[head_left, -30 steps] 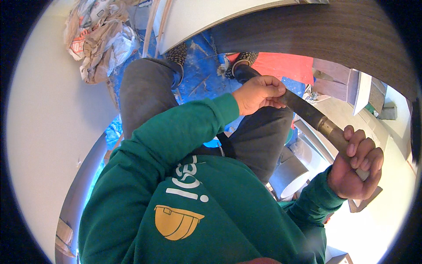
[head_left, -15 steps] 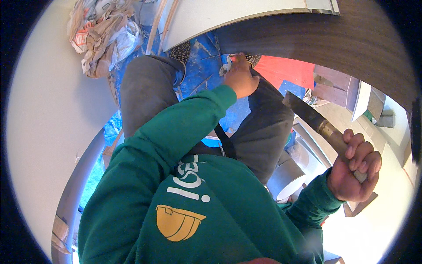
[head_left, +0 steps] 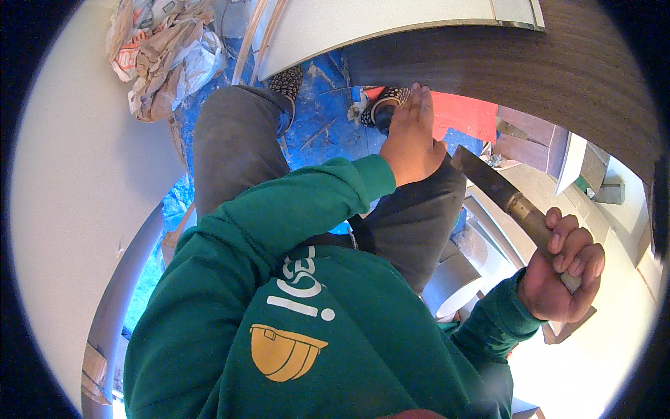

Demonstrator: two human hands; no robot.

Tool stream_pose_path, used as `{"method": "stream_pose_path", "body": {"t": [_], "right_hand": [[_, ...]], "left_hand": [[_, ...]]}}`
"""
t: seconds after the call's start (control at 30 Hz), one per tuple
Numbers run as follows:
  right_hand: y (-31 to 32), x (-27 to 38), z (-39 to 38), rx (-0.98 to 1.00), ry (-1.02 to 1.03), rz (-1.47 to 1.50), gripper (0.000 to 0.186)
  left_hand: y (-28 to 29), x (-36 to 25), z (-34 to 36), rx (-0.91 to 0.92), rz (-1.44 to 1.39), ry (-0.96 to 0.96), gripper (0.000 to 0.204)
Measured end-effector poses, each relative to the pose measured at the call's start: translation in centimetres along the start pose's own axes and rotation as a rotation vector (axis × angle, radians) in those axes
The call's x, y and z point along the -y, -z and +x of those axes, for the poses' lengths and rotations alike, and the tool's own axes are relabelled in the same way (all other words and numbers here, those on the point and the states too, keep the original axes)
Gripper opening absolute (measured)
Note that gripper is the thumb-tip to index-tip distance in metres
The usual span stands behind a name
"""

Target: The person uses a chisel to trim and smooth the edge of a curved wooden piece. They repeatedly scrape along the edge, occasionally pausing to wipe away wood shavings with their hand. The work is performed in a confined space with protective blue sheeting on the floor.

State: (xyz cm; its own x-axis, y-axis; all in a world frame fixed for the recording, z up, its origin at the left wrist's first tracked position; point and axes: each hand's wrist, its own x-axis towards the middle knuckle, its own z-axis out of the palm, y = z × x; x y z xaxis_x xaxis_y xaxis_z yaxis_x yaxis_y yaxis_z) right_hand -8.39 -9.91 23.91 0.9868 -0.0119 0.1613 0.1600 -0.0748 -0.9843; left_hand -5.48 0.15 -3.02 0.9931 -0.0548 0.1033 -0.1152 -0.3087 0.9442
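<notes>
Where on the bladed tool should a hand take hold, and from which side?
Probably best to grip the bladed tool by its straight handle, coming from the picture's lower right, as the right hand holds it. The flat, dark blade points up and left, away from that hand, and a brass-coloured collar separates it from the handle.

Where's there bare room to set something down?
The dark wood-grain panel is bare between the pale board and red sheet, though I cannot tell whether it's level. Blue sheeting between the shoes has small open patches among scraps. Crowded: crumpled paper at upper left; boards beyond the bladed tool.
</notes>
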Motion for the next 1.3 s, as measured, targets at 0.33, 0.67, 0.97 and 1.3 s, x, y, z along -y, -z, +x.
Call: {"method": "stream_pose_path", "body": {"t": [0.33, 0.67, 0.97, 1.3], "right_hand": [[-0.8, 0.7, 0.9, 0.176, 0.114, -0.055, 0.027], [-4.5, -1.4, 3.7, 0.479, 0.141, -0.201, 0.027], [-6.5, -2.7, 5.0, 0.536, 0.093, -0.335, 0.038], [-7.6, -2.4, 5.3, 0.508, 0.071, -0.374, 0.042]], "left_hand": [[-0.4, -1.6, -2.0, -0.169, -0.627, 0.337, 0.044], [2.6, -7.4, -1.0, 0.466, -1.566, 0.706, 0.066], [4.6, -8.3, 2.7, 0.364, -1.815, 0.958, 0.063], [7.0, -11.4, 3.4, 0.331, -1.826, 0.915, 0.055]]}}
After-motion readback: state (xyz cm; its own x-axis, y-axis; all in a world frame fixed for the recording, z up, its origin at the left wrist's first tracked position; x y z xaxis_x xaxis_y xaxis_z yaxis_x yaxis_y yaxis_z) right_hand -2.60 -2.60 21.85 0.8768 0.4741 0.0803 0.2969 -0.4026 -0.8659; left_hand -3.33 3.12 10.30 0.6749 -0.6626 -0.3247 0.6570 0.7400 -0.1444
